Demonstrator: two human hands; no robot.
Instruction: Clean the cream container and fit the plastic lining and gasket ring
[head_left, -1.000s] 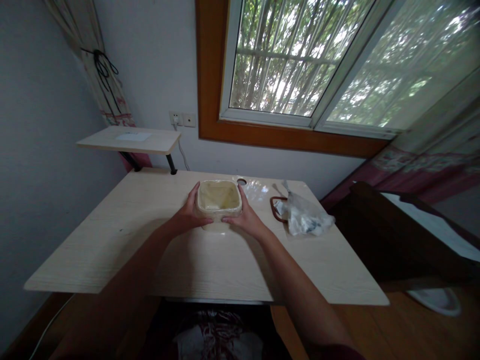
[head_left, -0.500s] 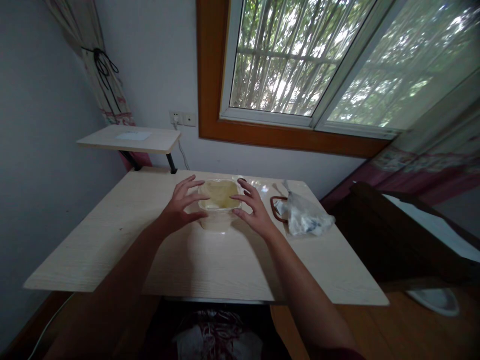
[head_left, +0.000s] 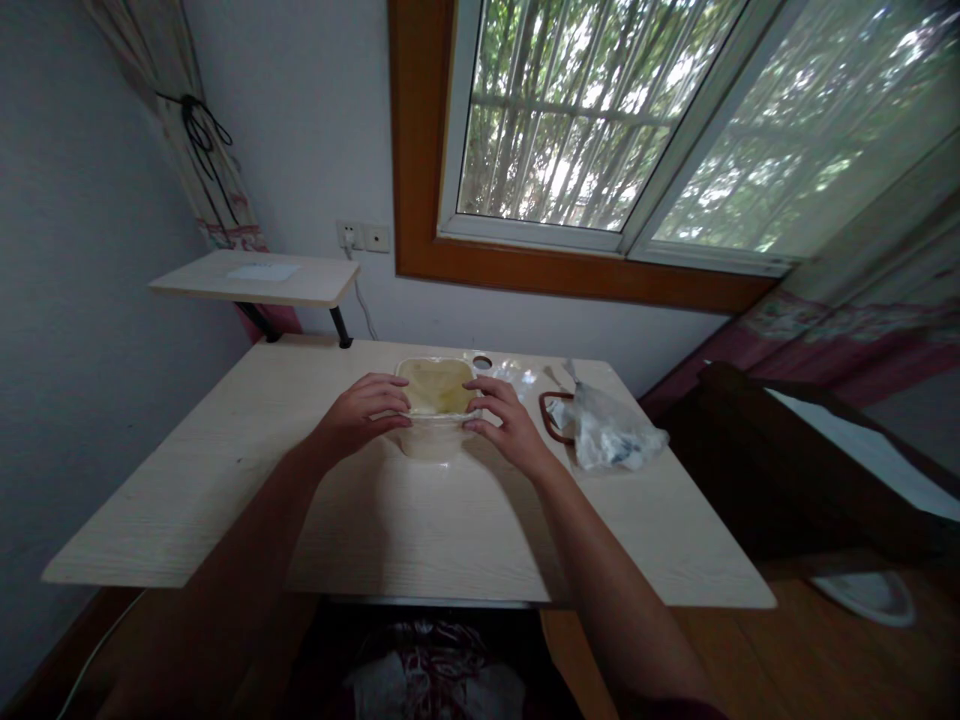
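Note:
A translucent, pale yellowish plastic container (head_left: 433,440) with a wide rim stands upright on the table (head_left: 450,530). Its top is uncovered and its inside shows a yellow tint. At its left side my left hand (head_left: 366,410) grips the rim, fingers along the top and thumb below. My right hand (head_left: 508,414) has hold of the opposite rim in the same way, fingers bent over the edge and thumb under it. The far sides of both grips are hidden.
Right of the container lies a crumpled clear plastic bag (head_left: 615,430), with a brown loop-shaped handle (head_left: 551,420) beside it. A raised shelf (head_left: 315,285) holding a white paper (head_left: 262,271) stands at the back left. Behind is a window (head_left: 570,140).
Both hands have closed in from around the container onto its rim, their spread fingers drawing together. The container stays in place; the view has shifted slightly.

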